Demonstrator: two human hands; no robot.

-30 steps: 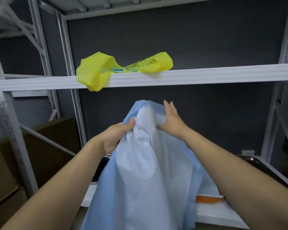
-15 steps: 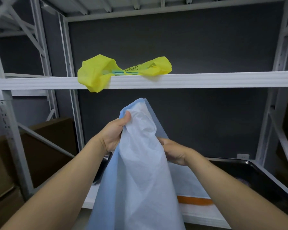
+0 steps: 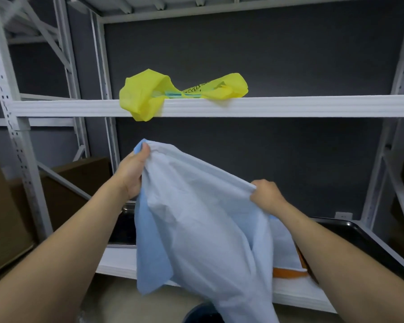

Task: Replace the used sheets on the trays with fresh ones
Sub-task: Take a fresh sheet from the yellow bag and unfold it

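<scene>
The left hand (image 3: 131,176) is raised in front of the rack, forearm reaching up from the lower left, with its thumb pressed over a bunched corner of the sheet (image 3: 196,220) and the fingers curled behind the cloth. The right hand (image 3: 266,197) sits lower and well apart to the right, knuckles up, its fingers curled tight around the sheet's top edge. That edge runs taut between the two grips, sloping down from left to right.

The sheet is pale, whitish on the near face and light blue on the other. It hangs from both hands in loose folds in front of the lower shelf (image 3: 117,264), and its bottom reaches past a dark round container (image 3: 197,311) on the floor. Behind it on that shelf lie a dark tray (image 3: 124,227) on the left and a black tray (image 3: 343,228) on the right, with an orange strip (image 3: 289,273) showing under the right forearm.

On the upper shelf beam (image 3: 301,106) lies a yellow plastic bag (image 3: 145,96), one end drooping over the front. Brown cardboard boxes (image 3: 77,183) stand at the left.
</scene>
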